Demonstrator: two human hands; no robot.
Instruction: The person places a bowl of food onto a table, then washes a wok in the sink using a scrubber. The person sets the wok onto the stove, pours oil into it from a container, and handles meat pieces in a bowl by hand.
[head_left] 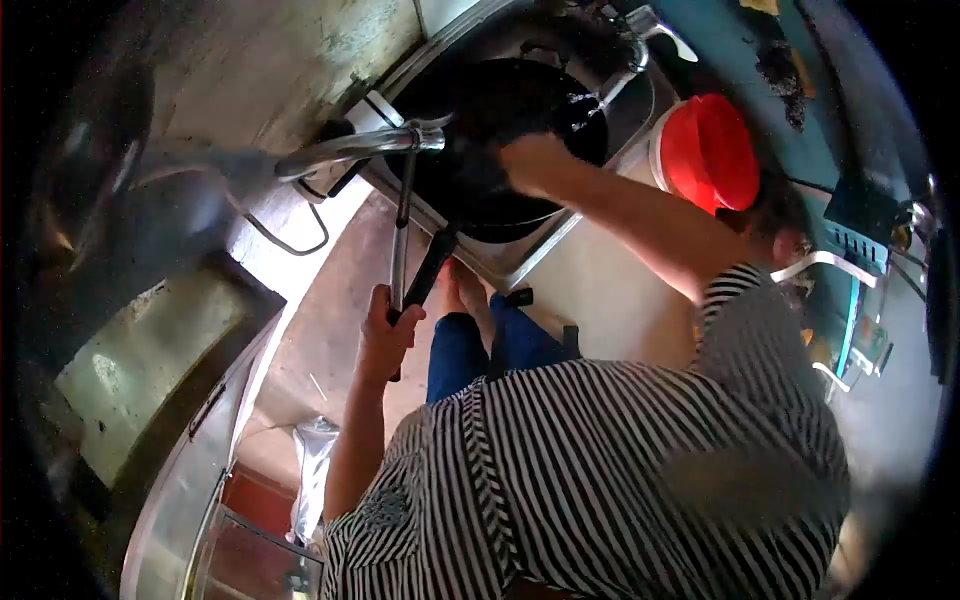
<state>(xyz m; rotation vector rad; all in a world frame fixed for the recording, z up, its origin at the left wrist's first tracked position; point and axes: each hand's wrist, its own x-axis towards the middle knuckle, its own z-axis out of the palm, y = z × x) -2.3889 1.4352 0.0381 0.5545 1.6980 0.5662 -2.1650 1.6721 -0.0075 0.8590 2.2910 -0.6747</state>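
Note:
A large dark wok rests in the metal sink, its black handle pointing toward me. My left hand is closed round this handle, beside a thin metal rod. Inside the wok is my right hand; its fingers disappear into the dark, and I cannot make out whether they hold anything. Water runs from the tap at the sink's far right.
Right of the sink stands a red plastic container. A curved chrome pipe reaches across the sink's left edge. Farther right is a black slotted turner. A greenish pane is at the left.

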